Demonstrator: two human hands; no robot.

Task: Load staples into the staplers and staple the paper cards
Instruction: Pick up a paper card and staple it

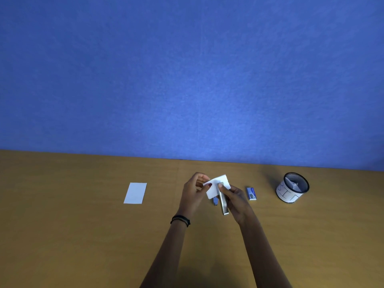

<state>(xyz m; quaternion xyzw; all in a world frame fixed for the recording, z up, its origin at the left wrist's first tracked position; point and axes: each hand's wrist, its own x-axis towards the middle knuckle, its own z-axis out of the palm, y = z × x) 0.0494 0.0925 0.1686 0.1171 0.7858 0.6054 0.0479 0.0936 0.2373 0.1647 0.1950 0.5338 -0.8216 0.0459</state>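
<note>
White paper cards (216, 188) pinched by left hand (194, 191), right hand (234, 197) fingers gripping the silver stapler (222, 201) over bare wooden table (83, 235).

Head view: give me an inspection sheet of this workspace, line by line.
Surface: wooden table, flat, evenly lit.
Job's things: silver stapler held in the right hand; paper cards pinched by the left hand at the stapler's far end; spare white card lying flat to the left; small blue staple box to the right.
Clutter: round mesh cup with a paper label, far right, paper inside.
Grippers: both hands busy, raised over the table.
Cables: nothing seen.
Surroundings: blue wall behind the table; black bands on the left wrist.
</note>
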